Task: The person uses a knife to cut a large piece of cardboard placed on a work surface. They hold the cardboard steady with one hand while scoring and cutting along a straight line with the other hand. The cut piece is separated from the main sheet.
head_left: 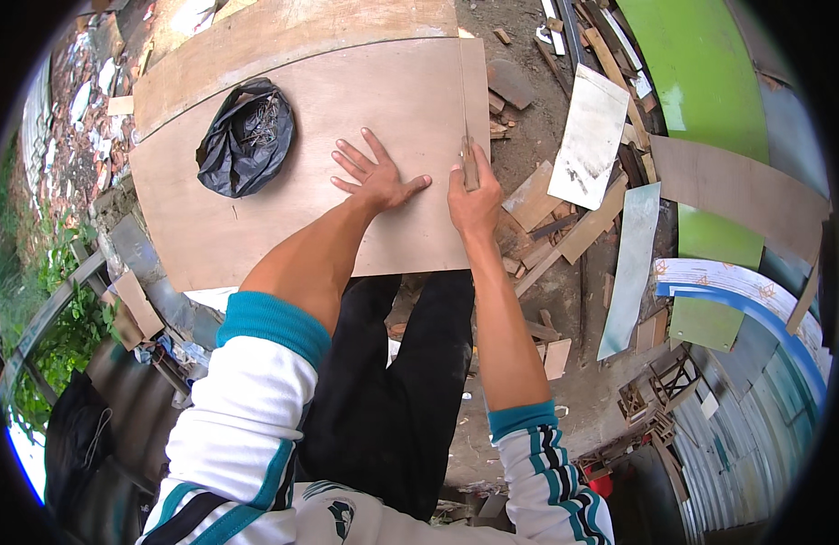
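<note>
My left hand (372,179) lies flat with its fingers spread on a large light-brown plywood sheet (347,100), bearing on its middle. At the sheet's right edge, my right hand (476,195) is closed round a narrow brown wooden-handled tool (471,165) that points away from me. A thin straight line runs from the tool's far end to the sheet's far edge; whether it is a blade seen edge-on or a cut, I cannot tell. On the left of the sheet sits a black plastic bag (245,138), its mouth rolled open, with many small nails (267,121) inside.
Another plywood piece (292,32) adjoins the far edge. Wood offcuts (574,236) litter the ground to the right, beside a stained white board (590,136) and a green panel (710,73). Corrugated metal sheets (755,454) stand at lower right. Plants (56,291) grow at left.
</note>
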A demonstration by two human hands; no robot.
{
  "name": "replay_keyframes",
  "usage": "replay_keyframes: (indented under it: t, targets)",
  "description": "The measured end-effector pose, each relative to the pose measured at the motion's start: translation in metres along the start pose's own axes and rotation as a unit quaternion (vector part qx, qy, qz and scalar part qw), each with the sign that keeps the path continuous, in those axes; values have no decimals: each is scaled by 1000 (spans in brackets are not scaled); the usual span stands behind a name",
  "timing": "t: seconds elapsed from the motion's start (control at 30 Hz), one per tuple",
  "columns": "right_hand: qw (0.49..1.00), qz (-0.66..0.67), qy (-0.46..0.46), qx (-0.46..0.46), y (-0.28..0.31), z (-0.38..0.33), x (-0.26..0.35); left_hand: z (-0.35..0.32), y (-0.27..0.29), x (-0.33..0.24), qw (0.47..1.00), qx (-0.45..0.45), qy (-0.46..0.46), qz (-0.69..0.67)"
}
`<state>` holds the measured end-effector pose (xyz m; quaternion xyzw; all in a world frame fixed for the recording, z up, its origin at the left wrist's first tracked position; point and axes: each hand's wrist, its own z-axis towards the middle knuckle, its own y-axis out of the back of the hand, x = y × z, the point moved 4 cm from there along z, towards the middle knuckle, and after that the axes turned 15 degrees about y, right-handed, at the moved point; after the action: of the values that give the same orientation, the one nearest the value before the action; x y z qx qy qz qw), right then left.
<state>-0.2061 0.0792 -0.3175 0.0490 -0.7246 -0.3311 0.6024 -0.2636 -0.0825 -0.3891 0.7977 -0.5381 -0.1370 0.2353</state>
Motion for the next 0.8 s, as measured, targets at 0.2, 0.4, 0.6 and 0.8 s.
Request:
replay_keyframes:
  t: [0.2,0.4,0.6,0.8]
  targets:
    - [998,17,-62,24,32,-39,30,7,4,9,1000,-22,2,3]
    - [995,23,-98,28,70,-56,90,4,6,1,1000,10,-5,7]
    - [993,18,-112,43,123,-137,128,2,2,4,1000,3,-4,0]
    - [998,14,-51,17,64,-98,59,6,2,11,1000,-10,5,12]
